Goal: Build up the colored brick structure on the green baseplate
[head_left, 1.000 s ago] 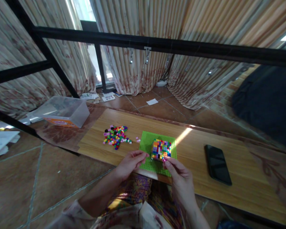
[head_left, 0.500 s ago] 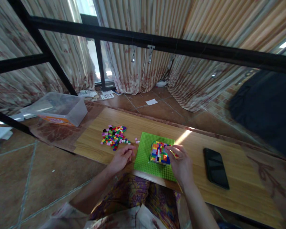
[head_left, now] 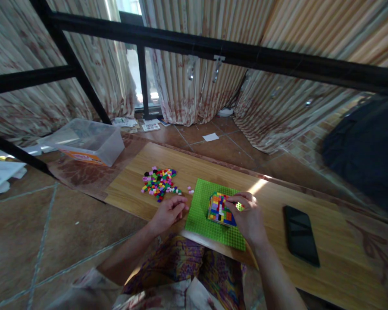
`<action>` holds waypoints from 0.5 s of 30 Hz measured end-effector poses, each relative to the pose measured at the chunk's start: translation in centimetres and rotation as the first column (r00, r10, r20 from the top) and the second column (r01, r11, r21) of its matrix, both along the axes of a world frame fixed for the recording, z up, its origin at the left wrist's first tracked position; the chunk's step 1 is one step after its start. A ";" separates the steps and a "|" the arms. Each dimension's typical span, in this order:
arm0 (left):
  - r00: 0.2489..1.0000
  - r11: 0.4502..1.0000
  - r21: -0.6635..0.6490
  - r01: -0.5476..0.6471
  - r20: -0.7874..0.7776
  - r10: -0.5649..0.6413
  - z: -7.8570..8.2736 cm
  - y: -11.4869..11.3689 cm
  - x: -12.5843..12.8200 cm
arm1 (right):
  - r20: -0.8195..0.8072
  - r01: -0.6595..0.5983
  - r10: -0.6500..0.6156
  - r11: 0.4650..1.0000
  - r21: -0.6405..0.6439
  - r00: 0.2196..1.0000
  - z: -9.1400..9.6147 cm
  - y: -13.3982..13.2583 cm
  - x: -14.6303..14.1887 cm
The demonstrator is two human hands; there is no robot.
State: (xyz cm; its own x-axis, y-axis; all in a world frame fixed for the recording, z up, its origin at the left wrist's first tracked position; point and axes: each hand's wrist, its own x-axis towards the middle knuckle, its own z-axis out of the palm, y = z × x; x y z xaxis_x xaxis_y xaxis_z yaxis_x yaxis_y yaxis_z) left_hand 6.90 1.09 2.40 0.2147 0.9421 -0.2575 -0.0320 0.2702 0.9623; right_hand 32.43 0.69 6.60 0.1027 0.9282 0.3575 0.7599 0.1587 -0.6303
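Note:
A multicoloured brick block point(head_left: 220, 208) stands on a green baseplate point(head_left: 203, 215) on a low wooden board point(head_left: 271, 202). My right hand point(head_left: 247, 215) lies over the block's right side, fingers curled with the tips pressed on its top. My left hand point(head_left: 168, 212) rests on the board just left of the baseplate, fingers curled loosely, and I cannot make out anything in it. A pile of small loose coloured bricks point(head_left: 159, 181) lies beyond my left hand.
A black phone point(head_left: 301, 234) lies on the board to the right. A clear plastic box point(head_left: 86, 146) sits on the floor at the left. Black metal bars point(head_left: 213, 47) cross in front of striped curtains. A dark bag point(head_left: 365, 150) fills the right side.
My right hand has moved from the baseplate's near edge onto the top of the block. My left hand has dropped from the baseplate's edge to the board beside it.

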 end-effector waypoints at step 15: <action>0.998 0.997 0.073 0.023 -0.065 -0.019 -0.1 -0.1 0.0 | 0.353 -0.085 0.010 0.977 0.198 0.936 -1.7 -1.6 -0.2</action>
